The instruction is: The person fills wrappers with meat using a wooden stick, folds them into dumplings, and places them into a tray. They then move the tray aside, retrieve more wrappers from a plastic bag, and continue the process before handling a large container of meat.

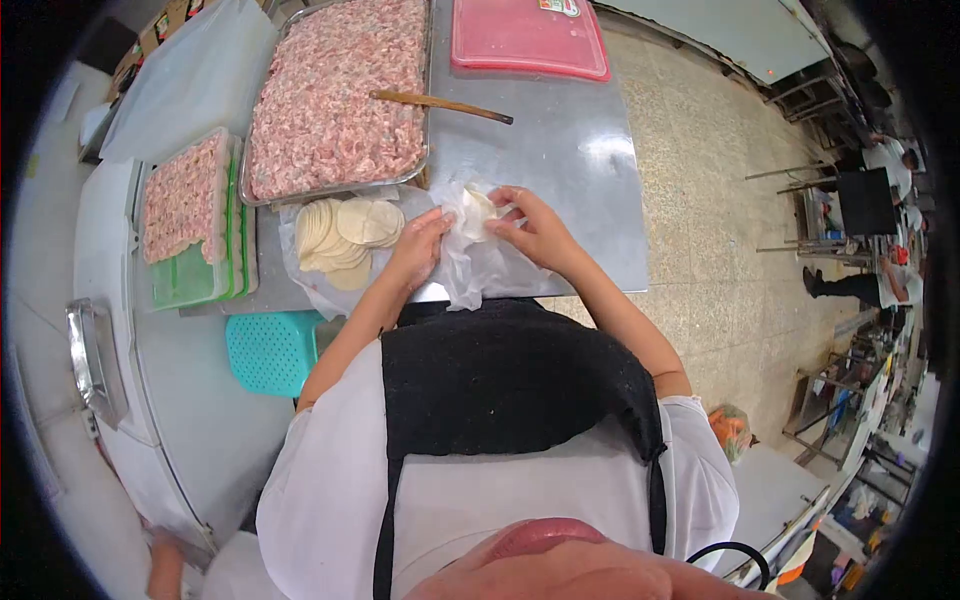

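A thin clear plastic bag (466,272) lies at the near edge of the metal table, with pale round dough wrappers (477,212) showing in its opening. My left hand (422,243) is closed on the left side of the bag. From the right, my right hand (533,232) pinches the edge of the wrappers with thumb and fingers. Left of my hands, a fanned pile of dough wrappers (335,238) rests on another sheet of plastic. Behind it stands a large tray of minced meat (335,100), a wooden stick (440,103) lying across its right rim.
Stacked green-edged trays (185,285) with portioned meat stand at the left. A pink lid (530,40) lies at the table's back. A turquoise basket (270,352) sits below the table edge. Other people (893,165) are far off at the right.
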The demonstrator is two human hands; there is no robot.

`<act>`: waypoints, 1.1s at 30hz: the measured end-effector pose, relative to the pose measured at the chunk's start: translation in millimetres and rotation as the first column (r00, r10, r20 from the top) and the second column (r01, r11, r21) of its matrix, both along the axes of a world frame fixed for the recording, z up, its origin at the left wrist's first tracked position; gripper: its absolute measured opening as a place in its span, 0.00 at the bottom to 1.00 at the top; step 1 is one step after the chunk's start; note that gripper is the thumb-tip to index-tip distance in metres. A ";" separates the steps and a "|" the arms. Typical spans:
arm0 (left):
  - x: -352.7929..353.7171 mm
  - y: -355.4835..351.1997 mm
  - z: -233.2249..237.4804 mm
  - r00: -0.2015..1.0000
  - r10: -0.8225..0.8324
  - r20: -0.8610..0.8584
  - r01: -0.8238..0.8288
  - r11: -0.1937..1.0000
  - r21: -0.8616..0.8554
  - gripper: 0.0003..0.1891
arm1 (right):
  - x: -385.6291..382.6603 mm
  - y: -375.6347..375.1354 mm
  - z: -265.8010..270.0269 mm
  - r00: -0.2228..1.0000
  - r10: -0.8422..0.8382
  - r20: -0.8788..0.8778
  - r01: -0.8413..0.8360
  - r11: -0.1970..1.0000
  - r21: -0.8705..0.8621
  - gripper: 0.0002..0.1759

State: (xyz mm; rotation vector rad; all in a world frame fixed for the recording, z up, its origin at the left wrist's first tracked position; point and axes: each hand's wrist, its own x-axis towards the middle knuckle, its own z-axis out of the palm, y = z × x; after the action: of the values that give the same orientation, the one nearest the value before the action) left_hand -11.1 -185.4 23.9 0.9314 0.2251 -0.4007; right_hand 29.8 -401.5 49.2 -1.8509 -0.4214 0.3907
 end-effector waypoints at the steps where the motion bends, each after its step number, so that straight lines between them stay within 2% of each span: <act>1: -1.8 -6.5 2.0 0.999 -0.030 0.016 0.030 1.000 0.001 0.17 | -0.3 3.6 -2.7 1.000 0.015 -0.005 -0.015 1.000 0.002 0.23; 3: -6.5 -18.1 4.2 0.999 -0.052 0.007 0.052 0.997 0.057 0.17 | -1.0 8.9 -11.6 0.988 0.053 0.144 -0.056 0.998 0.018 0.29; 4: -7.7 -22.3 4.7 0.996 -0.089 -0.002 0.089 0.990 0.112 0.17 | 1.9 5.5 -17.8 0.988 0.066 0.143 -0.070 0.997 0.020 0.29; 6: -6.4 -21.9 0.7 0.999 -0.031 -0.009 0.032 0.997 0.077 0.16 | 11.2 -0.3 -27.8 0.955 0.200 -0.219 -0.127 0.943 0.307 0.27; 7: -6.1 -21.8 -0.1 1.000 0.013 -0.017 -0.012 0.999 0.039 0.16 | 17.9 -4.5 -30.2 0.952 0.213 -0.221 -0.138 0.940 0.311 0.27; 8: -6.7 -21.1 -1.0 1.000 0.023 -0.020 -0.022 0.999 0.043 0.16 | 25.5 -9.8 -32.4 0.919 0.180 -0.351 -0.037 0.926 0.376 0.23; 9: -6.2 -22.5 13.7 0.992 0.122 -0.042 -0.123 0.992 -0.019 0.15 | 30.8 -14.8 -34.1 0.865 0.154 -0.477 0.072 0.904 0.422 0.20; 10: -6.1 -23.5 21.6 0.974 0.218 -0.068 -0.223 0.972 -0.080 0.14 | 34.0 -20.0 -35.8 0.862 0.162 -0.480 0.067 0.903 0.425 0.20; 12: -5.7 -20.1 10.9 0.969 0.237 -0.062 -0.242 0.966 -0.088 0.16 | 38.9 -26.5 -32.1 0.867 0.099 -0.489 0.128 0.904 0.409 0.15; 14: -6.4 -21.8 7.0 0.911 0.334 -0.241 -0.396 0.872 -0.288 0.19 | 38.9 -27.5 -21.9 0.846 0.071 -0.529 0.145 0.923 0.356 0.13; 15: -6.2 -22.2 6.7 0.910 0.336 -0.243 -0.399 0.870 -0.289 0.19 | 41.0 -27.2 -27.4 0.854 0.099 -0.512 0.129 0.911 0.391 0.13; 17: -5.7 -21.4 6.1 0.900 0.382 -0.210 -0.435 0.799 -0.416 0.20 | 47.1 -26.9 -36.9 0.859 0.133 -0.494 0.105 0.900 0.424 0.13; 18: -5.4 -20.4 6.6 0.897 0.387 -0.211 -0.441 0.795 -0.417 0.20 | 51.0 -26.9 -39.6 0.852 0.088 -0.516 0.167 0.888 0.428 0.14; 20: -5.4 -16.8 8.4 0.861 0.412 -0.299 -0.490 0.830 -0.267 0.21 | 58.8 -30.7 -43.5 0.841 0.047 -0.539 0.227 0.874 0.430 0.15; 21: -7.5 -12.0 7.4 0.859 0.415 -0.300 -0.493 0.828 -0.267 0.21 | 62.8 -35.5 -41.6 0.822 -0.052 -0.566 0.369 0.806 0.462 0.15; 22: -10.2 -4.8 5.3 0.880 0.425 -0.212 -0.462 0.870 -0.172 0.21 | 66.1 -41.7 -39.5 0.789 -0.147 -0.597 0.501 0.717 0.485 0.16; 23: -12.0 0.7 3.6 0.898 0.423 -0.122 -0.433 0.899 -0.071 0.20 | 69.8 -49.5 -36.9 0.790 -0.147 -0.596 0.499 0.719 0.484 0.16; 24: -11.7 4.1 2.3 0.898 0.424 -0.122 -0.434 0.898 -0.073 0.20 | 73.4 -57.5 -29.8 0.773 -0.204 -0.600 0.552 0.683 0.479 0.16; 25: -10.1 6.9 1.0 0.915 0.398 -0.067 -0.390 0.915 0.103 0.20 | 76.2 -66.2 -26.3 0.753 -0.260 -0.605 0.603 0.642 0.473 0.16; 26: -8.7 8.5 -0.8 0.932 0.361 -0.019 -0.342 0.897 0.279 0.20 | 80.8 -76.4 -30.9 0.752 -0.262 -0.605 0.603 0.643 0.472 0.16; 27: -8.1 8.8 -5.2 0.932 0.361 -0.021 -0.341 0.898 0.278 0.20 | 85.5 -83.6 -32.7 0.795 -0.230 -0.562 0.485 0.797 0.359 0.17; 28: -7.0 8.2 -9.7 0.920 0.391 -0.033 -0.372 0.897 0.236 0.22 | 88.5 -88.1 -35.7 0.831 -0.186 -0.524 0.346 0.911 0.225 0.17; 29: -5.0 7.9 -13.7 0.907 0.419 -0.045 -0.404 0.894 0.194 0.23 | 87.0 -85.7 -42.6 0.832 -0.188 -0.523 0.346 0.911 0.224 0.17; 30: -1.0 4.1 -11.9 0.907 0.419 -0.044 -0.404 0.894 0.191 0.23 | 79.6 -71.5 -41.0 0.882 -0.153 -0.446 0.266 0.943 0.201 0.17; 31: 4.3 -3.7 -7.6 0.890 0.435 -0.138 -0.427 0.900 0.086 0.25 | 72.7 -56.9 -39.7 0.923 -0.110 -0.369 0.183 0.968 0.170 0.18; 32: 8.0 -13.0 -5.3 0.868 0.439 -0.232 -0.456 0.890 -0.018 0.27 | 67.5 -44.7 -41.9 0.924 -0.106 -0.367 0.178 0.970 0.168 0.18; 33: 9.1 -24.4 -8.3 0.863 0.447 -0.234 -0.463 0.886 -0.020 0.27 | 61.3 -32.1 -47.2 0.992 -0.059 -0.112 0.064 0.997 0.038 0.18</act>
State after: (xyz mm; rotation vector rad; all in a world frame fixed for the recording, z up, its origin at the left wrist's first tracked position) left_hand -2.0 -209.7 15.6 0.7270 0.6216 -0.0705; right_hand 91.2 -433.7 2.0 -1.7875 -0.2944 0.4372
